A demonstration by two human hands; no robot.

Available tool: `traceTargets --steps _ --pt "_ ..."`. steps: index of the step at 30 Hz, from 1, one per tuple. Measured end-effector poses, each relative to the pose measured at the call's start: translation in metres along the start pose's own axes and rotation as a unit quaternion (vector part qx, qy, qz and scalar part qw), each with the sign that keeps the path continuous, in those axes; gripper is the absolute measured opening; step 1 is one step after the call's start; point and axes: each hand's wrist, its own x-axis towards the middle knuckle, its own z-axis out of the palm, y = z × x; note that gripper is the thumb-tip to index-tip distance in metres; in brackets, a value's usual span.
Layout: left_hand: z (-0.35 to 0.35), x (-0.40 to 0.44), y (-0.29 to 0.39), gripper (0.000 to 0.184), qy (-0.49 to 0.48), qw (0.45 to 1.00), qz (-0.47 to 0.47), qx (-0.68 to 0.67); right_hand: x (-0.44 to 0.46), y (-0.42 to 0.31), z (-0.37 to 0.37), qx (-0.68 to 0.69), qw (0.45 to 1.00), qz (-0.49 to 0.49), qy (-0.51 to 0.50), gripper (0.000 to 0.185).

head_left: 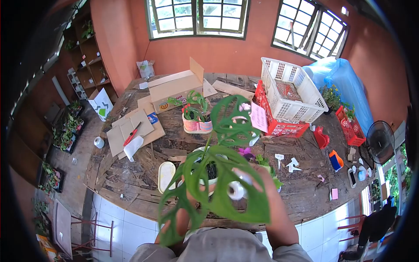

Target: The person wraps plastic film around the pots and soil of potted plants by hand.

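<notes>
A potted plant with large, hole-filled green leaves (238, 198) stands close in front of me, its leaves covering much of my hands. Its white pot (201, 180) with dark soil shows between the leaves. My left hand (192, 197) is at the pot's left side, its fingers mostly behind the leaves. On the other side is my right hand (258, 178), close to the pot and leaves, with its fingers hidden. A white roll (237, 191) lies beside the pot near my right hand. Left of the pot sits a pale oval tray (166, 176).
Behind the plant is a pink planter (197, 127). Red-handled scissors (132, 134) lie on flattened cardboard (117, 139) at left, near an open box (176, 92). White and red crates (293, 114) are stacked at back right. White plant labels (293, 164) and a phone (352, 178) lie at right.
</notes>
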Motion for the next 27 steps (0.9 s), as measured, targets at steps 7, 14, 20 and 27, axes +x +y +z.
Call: traceTargets --steps 7,14,20,27 --pt "0.001 0.008 0.011 0.107 0.058 0.998 -0.013 -0.036 -0.015 0.029 0.011 0.035 0.991 -0.048 -0.117 0.031" --pt "0.003 0.025 0.082 0.077 0.027 0.998 -0.054 -0.004 -0.006 0.028 0.003 0.020 0.994 0.003 -0.110 0.032" --pt "-0.023 0.037 0.013 0.085 0.067 0.983 0.144 0.088 -0.017 0.049 0.006 -0.005 0.981 -0.099 -0.166 0.040" --pt "-0.011 0.031 0.017 0.113 0.076 0.988 0.024 -0.131 0.049 0.118 -0.025 -0.238 0.941 -0.026 -0.240 0.037"
